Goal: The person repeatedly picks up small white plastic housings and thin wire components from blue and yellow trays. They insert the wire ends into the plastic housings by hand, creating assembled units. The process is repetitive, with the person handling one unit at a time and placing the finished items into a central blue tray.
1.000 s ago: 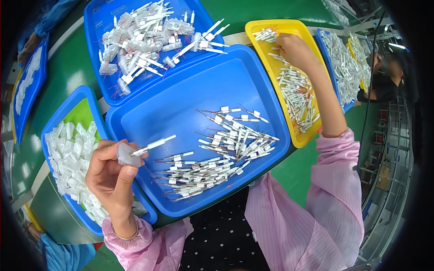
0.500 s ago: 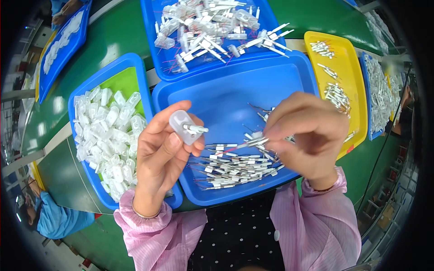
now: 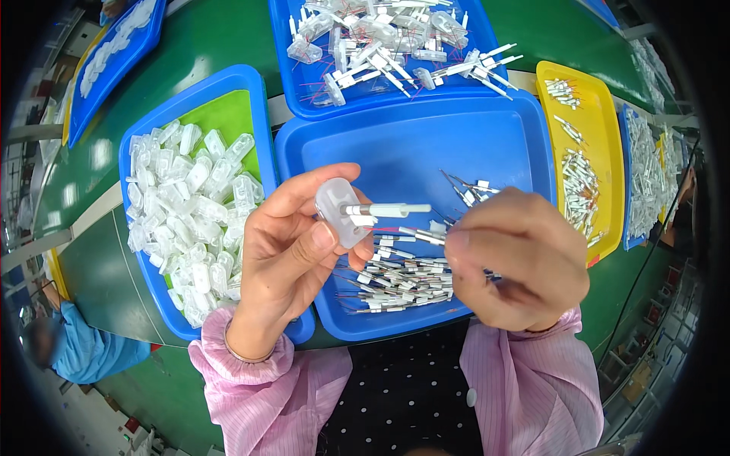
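Note:
My left hand (image 3: 283, 247) grips a translucent plastic housing (image 3: 331, 204) between thumb and fingers. White rods (image 3: 391, 210) stick out of the housing toward the right. My right hand (image 3: 525, 254) pinches a thin white-and-metal piece with a red wire (image 3: 423, 235), whose free end points left, just below the rods. A small gap separates the two hands. Both are above a blue tray (image 3: 365, 329), where many similar wired pieces (image 3: 403, 285) lie in a pile. My right fingertips hide part of the held piece.
At the left, a blue tray (image 3: 135, 296) holds many translucent housings (image 3: 190, 205). Assembled housings with rods (image 3: 380, 45) fill another blue tray at the back. A yellow tray (image 3: 601, 114) to the right carries small wired pieces. A person in blue (image 3: 99, 349) is at far left.
My left hand has turned the housing, so its rods show at greater length and point right. The right hand still pinches the wired piece. The whole view has shifted slightly.

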`<act>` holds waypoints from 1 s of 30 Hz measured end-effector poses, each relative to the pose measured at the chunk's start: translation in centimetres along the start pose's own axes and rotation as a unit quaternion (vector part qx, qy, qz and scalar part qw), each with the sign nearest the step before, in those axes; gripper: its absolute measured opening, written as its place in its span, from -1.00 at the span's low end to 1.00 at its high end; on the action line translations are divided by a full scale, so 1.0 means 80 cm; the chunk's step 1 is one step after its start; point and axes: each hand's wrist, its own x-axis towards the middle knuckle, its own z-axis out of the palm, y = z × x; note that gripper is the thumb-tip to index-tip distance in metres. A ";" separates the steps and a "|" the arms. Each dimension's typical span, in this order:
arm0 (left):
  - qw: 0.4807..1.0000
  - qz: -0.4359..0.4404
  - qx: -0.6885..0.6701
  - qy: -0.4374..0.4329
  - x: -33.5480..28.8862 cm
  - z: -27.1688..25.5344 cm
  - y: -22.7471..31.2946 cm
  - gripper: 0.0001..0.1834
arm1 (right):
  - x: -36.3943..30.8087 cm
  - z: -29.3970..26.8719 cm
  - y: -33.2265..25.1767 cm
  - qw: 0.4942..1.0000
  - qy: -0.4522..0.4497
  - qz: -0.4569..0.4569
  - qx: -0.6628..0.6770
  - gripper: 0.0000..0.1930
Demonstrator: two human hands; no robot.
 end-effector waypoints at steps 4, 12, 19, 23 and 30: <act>1.000 0.003 0.009 0.009 -0.002 -0.001 0.000 -0.53 | -0.003 0.007 -0.003 0.997 -0.003 -0.062 -0.037 -0.77; 0.994 0.004 -0.104 -0.044 0.002 -0.004 0.000 -0.51 | 0.008 -0.005 0.000 0.988 0.020 0.151 0.001 -0.85; 0.992 0.092 0.027 -0.077 0.001 -0.005 -0.007 -0.55 | 0.004 0.032 -0.011 0.928 -0.031 0.270 0.255 -0.80; 0.984 0.134 0.082 -0.082 0.001 -0.003 -0.008 -0.60 | -0.001 0.041 -0.009 0.911 -0.027 0.288 0.293 -0.77; 0.976 0.158 0.113 -0.097 0.002 -0.003 -0.008 -0.66 | -0.003 0.056 -0.007 0.906 0.045 0.270 0.322 -0.86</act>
